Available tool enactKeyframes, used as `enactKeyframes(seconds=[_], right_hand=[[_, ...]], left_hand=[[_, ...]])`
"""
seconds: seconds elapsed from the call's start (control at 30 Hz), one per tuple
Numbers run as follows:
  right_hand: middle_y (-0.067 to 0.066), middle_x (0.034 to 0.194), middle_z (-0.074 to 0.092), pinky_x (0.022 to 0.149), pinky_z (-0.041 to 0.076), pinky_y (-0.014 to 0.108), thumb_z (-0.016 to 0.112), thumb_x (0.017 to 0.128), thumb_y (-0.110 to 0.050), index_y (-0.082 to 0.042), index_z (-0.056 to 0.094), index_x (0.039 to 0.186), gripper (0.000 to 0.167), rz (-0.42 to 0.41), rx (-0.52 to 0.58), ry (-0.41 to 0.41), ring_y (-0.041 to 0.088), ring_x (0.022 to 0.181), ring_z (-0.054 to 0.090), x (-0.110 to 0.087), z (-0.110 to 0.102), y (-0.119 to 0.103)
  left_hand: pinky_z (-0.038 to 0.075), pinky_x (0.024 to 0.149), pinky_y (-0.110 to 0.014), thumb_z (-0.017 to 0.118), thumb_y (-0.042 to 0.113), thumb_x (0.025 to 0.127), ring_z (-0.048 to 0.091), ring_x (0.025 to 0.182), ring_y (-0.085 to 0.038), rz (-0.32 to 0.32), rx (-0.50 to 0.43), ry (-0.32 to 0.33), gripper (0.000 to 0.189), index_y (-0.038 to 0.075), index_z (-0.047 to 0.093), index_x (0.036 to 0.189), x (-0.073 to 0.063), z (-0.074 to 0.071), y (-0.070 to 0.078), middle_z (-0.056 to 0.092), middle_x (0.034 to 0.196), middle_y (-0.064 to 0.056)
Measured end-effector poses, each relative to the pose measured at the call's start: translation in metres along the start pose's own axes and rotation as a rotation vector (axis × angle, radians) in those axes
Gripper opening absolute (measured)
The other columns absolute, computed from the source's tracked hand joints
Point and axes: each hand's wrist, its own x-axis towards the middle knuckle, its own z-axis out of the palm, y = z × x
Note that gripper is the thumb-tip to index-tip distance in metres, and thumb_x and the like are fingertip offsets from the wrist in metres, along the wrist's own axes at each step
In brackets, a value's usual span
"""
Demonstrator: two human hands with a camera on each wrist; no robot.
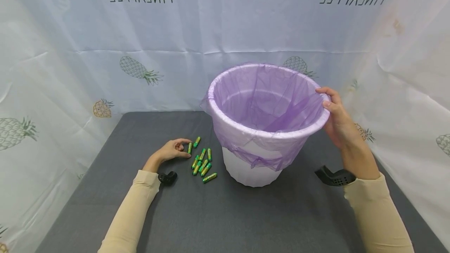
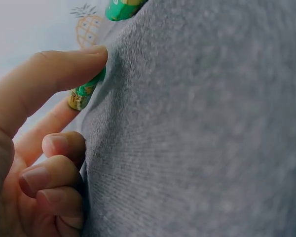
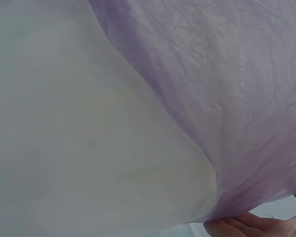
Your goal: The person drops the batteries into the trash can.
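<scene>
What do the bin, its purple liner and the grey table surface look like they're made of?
Bin: probably rigid plastic; smooth, white, holding its shape.
Liner: likely thin plastic film; translucent, slightly shiny, finely wrinkled.
Table surface: apparently fabric; matte, with a fine textile-like texture in the left wrist view.

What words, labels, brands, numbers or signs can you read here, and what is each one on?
"PINEAPPLE", mirrored, upper left on the curtain.
"PINEAPPLE", mirrored again, upper right on the same curtain.
Batteries: markings too small or blurred to read.
Bin and bag: no text visible.
</scene>
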Motion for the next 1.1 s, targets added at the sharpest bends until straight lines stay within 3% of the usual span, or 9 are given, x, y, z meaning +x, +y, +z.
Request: enactKeyframes(seconds=[0.27, 0.53, 0.67, 0.87, 1.1], right_hand=[[0.001, 0.121, 0.038, 0.079, 0.048, 0.021, 0.043, 0.098, -0.017, -0.022, 0.047, 0.122, 0.025, -0.006, 0.005, -0.018, 0.007, 0.100, 0.049, -0.002, 0.000, 0.000], [0.000, 0.120, 0.040, 0.081, 0.048, 0.021, 0.043, 0.098, -0.016, -0.021, 0.046, 0.123, 0.025, -0.015, 0.019, -0.045, 0.007, 0.100, 0.050, -0.002, 0.001, 0.000], [0.001, 0.121, 0.039, 0.081, 0.047, 0.021, 0.042, 0.099, -0.017, -0.022, 0.046, 0.123, 0.025, -0.012, 0.005, -0.030, 0.007, 0.101, 0.049, -0.003, 0.002, 0.000], [0.001, 0.120, 0.040, 0.080, 0.047, 0.020, 0.041, 0.099, -0.016, -0.021, 0.046, 0.122, 0.024, -0.022, 0.014, -0.033, 0.007, 0.099, 0.050, -0.003, 0.003, -0.001], [0.000, 0.118, 0.042, 0.078, 0.047, 0.021, 0.041, 0.099, -0.016, -0.021, 0.046, 0.123, 0.025, -0.023, 0.012, -0.041, 0.007, 0.096, 0.052, -0.002, 0.002, -0.001]], left_hand=[[0.035, 0.069, -0.027, 0.076, 0.018, 0.082, 0.029, 0.056, -0.006, 0.020, -0.043, 0.031, 0.061, 0.005, 0.051, 0.136, -0.004, 0.000, -0.002, 0.037, 0.067, 0.004], [0.036, 0.066, -0.025, 0.076, 0.021, 0.082, 0.034, 0.059, -0.005, 0.033, -0.087, 0.109, 0.058, 0.006, 0.053, 0.134, -0.010, 0.000, -0.002, 0.042, 0.073, 0.005], [0.035, 0.065, -0.024, 0.074, 0.018, 0.084, 0.033, 0.058, -0.005, 0.042, -0.096, 0.129, 0.059, 0.001, 0.051, 0.136, -0.015, 0.001, 0.009, 0.042, 0.073, 0.003], [0.034, 0.060, -0.024, 0.075, 0.023, 0.084, 0.030, 0.056, -0.004, 0.069, -0.086, 0.169, 0.058, 0.004, 0.053, 0.134, -0.011, 0.001, 0.001, 0.039, 0.070, 0.007], [0.031, 0.057, -0.023, 0.075, 0.022, 0.084, 0.027, 0.057, -0.004, 0.083, -0.110, 0.186, 0.059, 0.004, 0.051, 0.135, -0.017, -0.003, 0.014, 0.038, 0.073, 0.004]])
